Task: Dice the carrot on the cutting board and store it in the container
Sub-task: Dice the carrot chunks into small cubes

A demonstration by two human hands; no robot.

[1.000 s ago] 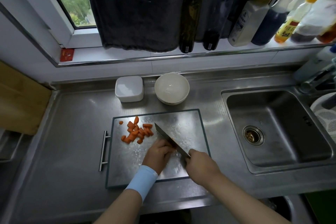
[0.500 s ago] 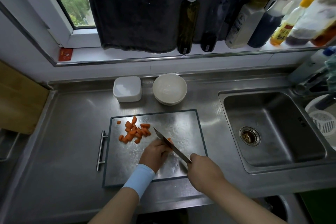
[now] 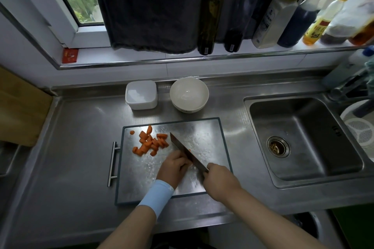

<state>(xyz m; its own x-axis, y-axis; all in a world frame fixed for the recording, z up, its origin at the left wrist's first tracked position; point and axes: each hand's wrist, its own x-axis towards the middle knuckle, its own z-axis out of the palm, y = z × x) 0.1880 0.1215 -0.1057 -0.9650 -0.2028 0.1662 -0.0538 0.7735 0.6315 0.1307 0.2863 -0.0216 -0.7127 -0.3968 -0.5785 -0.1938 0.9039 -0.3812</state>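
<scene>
A steel cutting board (image 3: 210, 135) lies on the counter in front of me. A heap of cut carrot pieces (image 3: 150, 143) sits on its far left part. My left hand (image 3: 174, 168), fingers curled, holds down the rest of the carrot, of which only a small orange bit shows beside the blade. My right hand (image 3: 219, 181) grips the handle of a knife (image 3: 187, 152), whose blade runs diagonally just right of my left fingers. The white square container (image 3: 141, 94) stands closed behind the board.
A white bowl (image 3: 189, 94) stands right of the container. The sink (image 3: 303, 139) opens to the right of the board. Several bottles (image 3: 210, 16) line the window ledge. A wooden board (image 3: 20, 107) leans at the left wall. The cutting board's handle (image 3: 112, 162) sticks out left.
The knife blade rose slightly and came back down beside my left fingers. Both hands stay at the same spot on the board; the carrot heap has not moved.
</scene>
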